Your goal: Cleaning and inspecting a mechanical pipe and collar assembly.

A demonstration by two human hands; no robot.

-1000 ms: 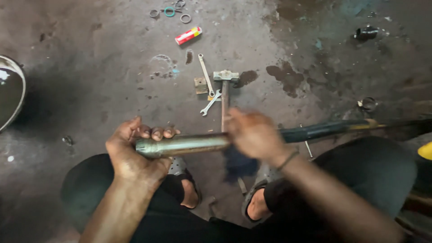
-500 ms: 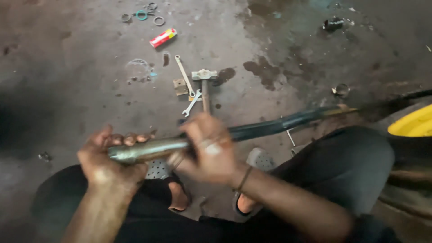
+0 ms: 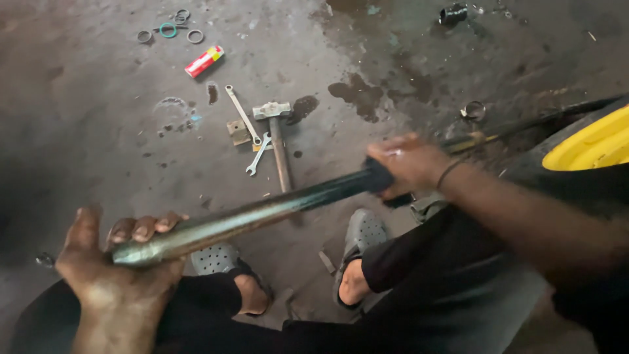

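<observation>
My left fingers curl up from underneath around the near end of the long steel rod, with the thumb standing off to the side, so the left hand cradles the rod's blunt tip palm-up above my left knee. My right hand sits farther up the rod, fingers wrapped shut around it over a dark rag; that hand is blurred, the wrist bent down and the forearm coming in from the lower right. The rod slants from lower left to upper right across my lap, its far end passing a brass-coloured collar toward a black tyre with a yellow rim. On the stained concrete floor beyond the rod I see a hammer, two spanners, a red lighter and some rubber rings, all well apart from both hands
</observation>
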